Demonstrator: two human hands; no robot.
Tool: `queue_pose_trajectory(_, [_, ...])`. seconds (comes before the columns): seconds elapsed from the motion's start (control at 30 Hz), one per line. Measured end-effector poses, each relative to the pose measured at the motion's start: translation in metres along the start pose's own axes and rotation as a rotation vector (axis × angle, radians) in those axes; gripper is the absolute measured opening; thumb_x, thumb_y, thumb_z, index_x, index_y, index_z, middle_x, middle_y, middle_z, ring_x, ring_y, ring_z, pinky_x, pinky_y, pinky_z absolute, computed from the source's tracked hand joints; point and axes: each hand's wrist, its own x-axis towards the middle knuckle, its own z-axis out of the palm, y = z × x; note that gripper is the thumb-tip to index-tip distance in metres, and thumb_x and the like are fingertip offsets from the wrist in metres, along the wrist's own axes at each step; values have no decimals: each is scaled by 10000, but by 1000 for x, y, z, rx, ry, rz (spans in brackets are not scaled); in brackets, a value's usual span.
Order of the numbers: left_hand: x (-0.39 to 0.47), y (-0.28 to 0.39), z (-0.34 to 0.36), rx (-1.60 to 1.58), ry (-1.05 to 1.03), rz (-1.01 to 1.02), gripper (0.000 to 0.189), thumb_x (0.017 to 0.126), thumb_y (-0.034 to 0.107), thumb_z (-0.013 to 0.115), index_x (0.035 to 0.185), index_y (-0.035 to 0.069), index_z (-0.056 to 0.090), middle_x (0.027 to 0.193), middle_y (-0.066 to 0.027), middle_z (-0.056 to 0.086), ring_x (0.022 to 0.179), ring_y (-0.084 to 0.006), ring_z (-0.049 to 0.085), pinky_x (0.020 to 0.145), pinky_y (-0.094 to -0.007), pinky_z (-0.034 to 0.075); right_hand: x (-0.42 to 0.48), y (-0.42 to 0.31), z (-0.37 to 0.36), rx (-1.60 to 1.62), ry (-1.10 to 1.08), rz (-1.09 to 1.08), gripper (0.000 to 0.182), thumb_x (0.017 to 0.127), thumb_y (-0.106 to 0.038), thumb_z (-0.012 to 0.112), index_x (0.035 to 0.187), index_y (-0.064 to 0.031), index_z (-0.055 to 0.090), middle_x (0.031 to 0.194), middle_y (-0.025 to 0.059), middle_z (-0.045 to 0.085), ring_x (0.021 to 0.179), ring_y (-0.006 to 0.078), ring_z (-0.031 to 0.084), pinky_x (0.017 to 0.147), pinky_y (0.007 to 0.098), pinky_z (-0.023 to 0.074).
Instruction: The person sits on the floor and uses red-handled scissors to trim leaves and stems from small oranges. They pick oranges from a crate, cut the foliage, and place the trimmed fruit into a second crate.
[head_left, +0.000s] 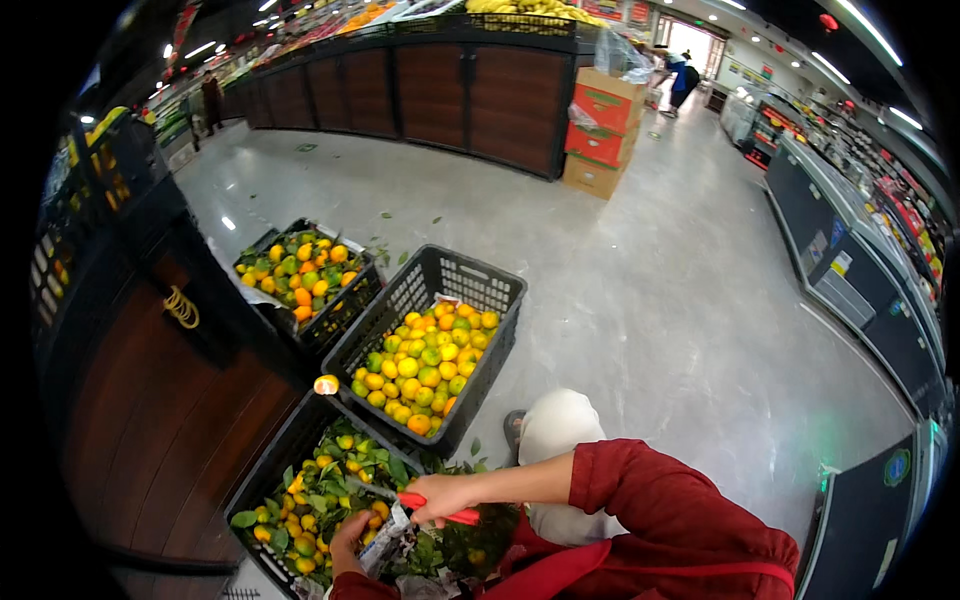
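Observation:
My right hand grips the red handles of a pair of pruning snips, their metal blades pointing left over the near crate. Curled low in that crate, my left hand is around a mandarin, partly hidden by the fingers. The near black plastic crate holds leafy mandarins and cut foliage, with printed paper at its inner side. Beyond it, a second crate contains yellow-green mandarins without leaves. A partly peeled mandarin rests where the two crates meet.
A third crate of leafy mandarins stands farther left, against a dark wooden display stand. Loose leaves lie on the grey floor. Stacked cartons stand by the fruit counter. Freezers line the right; another person bends far back.

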Motion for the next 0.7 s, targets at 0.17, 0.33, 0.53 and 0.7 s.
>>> queue_pose_trajectory(0.17, [-52,11,-25,-401,110,280,418,780,424,578,1101,164,517,1004,-31,535,849,-191,516,687,-444,442,-2,-1,-3,197,-1,-61,178,796,-171,630,848,-39,523,721,19,569,575,95,550,538,255,460])
queue_pose_trajectory(0.33, [-137,38,-52,-667,18,543,397,820,352,552,1137,128,474,1059,-44,525,934,-231,546,694,-494,458,-14,-27,7,183,-33,-61,129,801,-120,612,851,-21,546,750,64,603,581,126,602,504,247,477])
queue_pose_trajectory(0.53, [-204,36,-31,-1058,-102,803,404,821,394,579,1141,156,514,1138,-40,553,1011,-238,544,736,-466,461,-23,-42,6,384,-18,2,228,869,-146,534,1056,-28,478,834,142,623,626,232,653,433,256,469])
queue_pose_trajectory(0.7, [-197,37,8,-1229,59,857,409,830,260,611,1182,122,456,1131,-29,536,1030,-223,526,783,-497,437,-24,-44,3,489,92,-8,278,888,-142,521,1135,-55,427,923,143,584,701,234,649,512,305,524])
